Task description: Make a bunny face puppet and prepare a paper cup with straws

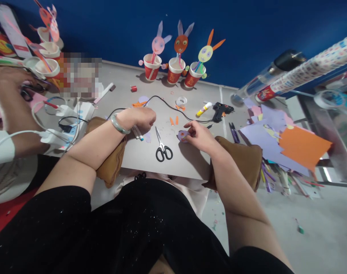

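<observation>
My right hand point(200, 134) pinches a small purple paper disc point(183, 136) with orange marks on it, just above the table. My left hand point(145, 118) is closed, with its fingers curled down near some white markers point(137, 133); whatever it may hold is hidden. Between my hands lies a pair of black-handled scissors point(163, 148), blades pointing away from me. Two small orange paper ears point(174, 121) rest just beyond it. A roll of clear tape point(181, 101) and orange paper scraps point(139, 103) lie farther back.
Three red cups point(173, 72) with paper rabbit heads stand at the back. On the right are a black glue gun point(221, 111), a yellow glue stick point(203, 109), purple-handled scissors point(234, 133) and coloured paper point(303, 142). A power strip point(79, 123) and another person's arm point(11, 110) are at left.
</observation>
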